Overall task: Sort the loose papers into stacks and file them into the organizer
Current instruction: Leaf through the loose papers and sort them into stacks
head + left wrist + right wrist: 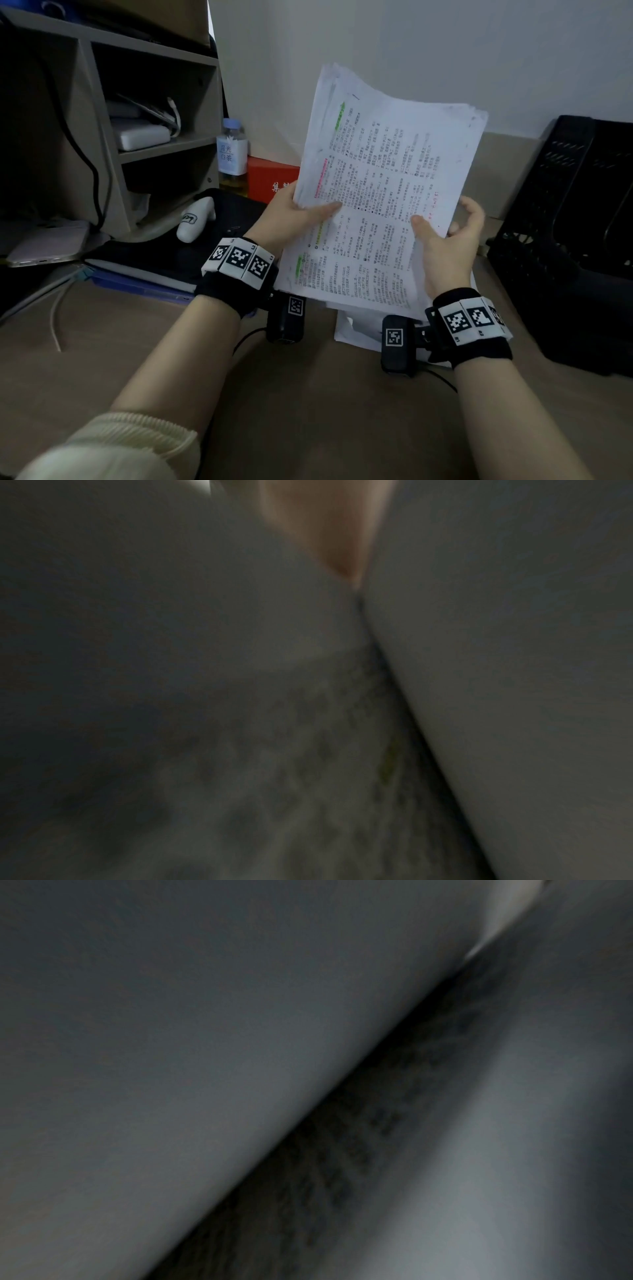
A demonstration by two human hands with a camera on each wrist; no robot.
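In the head view I hold a thick stack of printed papers (383, 178), marked with green and pink highlighter, tilted up above the desk. My left hand (308, 210) grips its left edge, thumb on the front page. My right hand (445, 236) holds the lower right edge, thumb on the front and fingers curled behind. More white sheets (354, 329) lie on the desk under the stack. The black mesh organizer (561, 222) stands to the right. Both wrist views are dark and blurred, filled by paper (496, 642) (205, 1042); a bit of a finger (322, 534) shows in the left one.
A grey shelf unit (144, 102) with white devices stands at the back left. Beside it are a tea bottle (233, 154) and a red box (270, 181). A white handheld object (195, 221), blue folders (137, 277) and a cable (54, 318) lie on the left.
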